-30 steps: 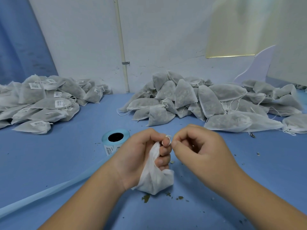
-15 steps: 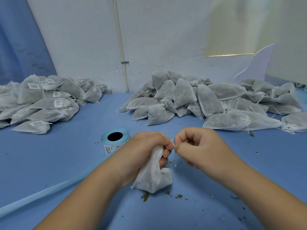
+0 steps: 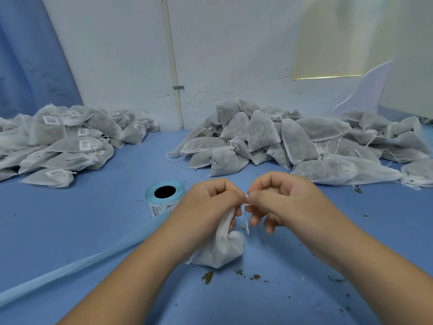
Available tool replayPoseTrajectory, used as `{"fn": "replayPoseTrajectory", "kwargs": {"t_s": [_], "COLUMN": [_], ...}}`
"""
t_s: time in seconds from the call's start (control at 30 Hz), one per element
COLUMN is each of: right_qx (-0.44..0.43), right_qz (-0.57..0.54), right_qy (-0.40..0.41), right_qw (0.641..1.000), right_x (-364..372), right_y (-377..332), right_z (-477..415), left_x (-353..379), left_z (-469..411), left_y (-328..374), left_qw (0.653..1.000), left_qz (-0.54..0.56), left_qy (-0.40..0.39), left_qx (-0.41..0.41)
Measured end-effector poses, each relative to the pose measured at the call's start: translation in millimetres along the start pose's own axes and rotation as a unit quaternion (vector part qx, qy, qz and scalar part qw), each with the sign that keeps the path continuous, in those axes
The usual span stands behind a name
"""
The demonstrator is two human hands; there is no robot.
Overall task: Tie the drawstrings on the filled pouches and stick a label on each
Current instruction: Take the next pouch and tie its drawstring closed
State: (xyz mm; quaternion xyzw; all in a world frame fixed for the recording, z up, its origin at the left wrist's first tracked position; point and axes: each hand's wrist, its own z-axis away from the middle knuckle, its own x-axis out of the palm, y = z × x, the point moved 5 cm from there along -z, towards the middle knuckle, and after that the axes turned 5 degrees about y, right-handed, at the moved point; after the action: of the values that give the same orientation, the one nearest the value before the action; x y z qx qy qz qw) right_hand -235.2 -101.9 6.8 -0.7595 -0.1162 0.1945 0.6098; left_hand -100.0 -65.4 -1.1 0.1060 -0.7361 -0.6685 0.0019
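A small white filled pouch rests on the blue table in front of me. My left hand grips its gathered neck. My right hand pinches the thin white drawstring just beside the left fingertips, and a loose end of the string hangs down between the hands. A roll of barcode labels on pale blue backing stands upright just left of my left hand.
A heap of unlabelled filled pouches lies at the back centre and right. A heap of labelled pouches lies at the back left. A strip of blue backing paper trails from the roll toward the lower left. Dried leaf crumbs dot the table.
The hands stayed together at the pouch neck. My right hand's lower fingers have uncurled a little, and a loose end of drawstring now hangs between the hands.
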Motion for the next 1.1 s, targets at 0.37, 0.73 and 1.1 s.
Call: {"fn": "replayPoseTrajectory", "kwargs": {"t_s": [0.37, 0.73, 1.1], "right_qx": [-0.120, 0.006, 0.001], "right_qz": [0.167, 0.103, 0.094], "right_qy": [0.094, 0.018, 0.049], "right_qw": [0.974, 0.995, 0.994], "right_x": [-4, -6, -8], "right_y": [-6, 5, 5], "right_z": [4, -2, -2], "left_x": [-1, -3, -3], "left_z": [-1, 3, 0], "left_y": [0, 4, 1], "left_qw": [0.991, 0.975, 0.993], "left_qz": [-0.085, -0.149, -0.067], "left_qy": [0.084, 0.099, 0.082], "left_qx": [0.063, 0.133, 0.053]}}
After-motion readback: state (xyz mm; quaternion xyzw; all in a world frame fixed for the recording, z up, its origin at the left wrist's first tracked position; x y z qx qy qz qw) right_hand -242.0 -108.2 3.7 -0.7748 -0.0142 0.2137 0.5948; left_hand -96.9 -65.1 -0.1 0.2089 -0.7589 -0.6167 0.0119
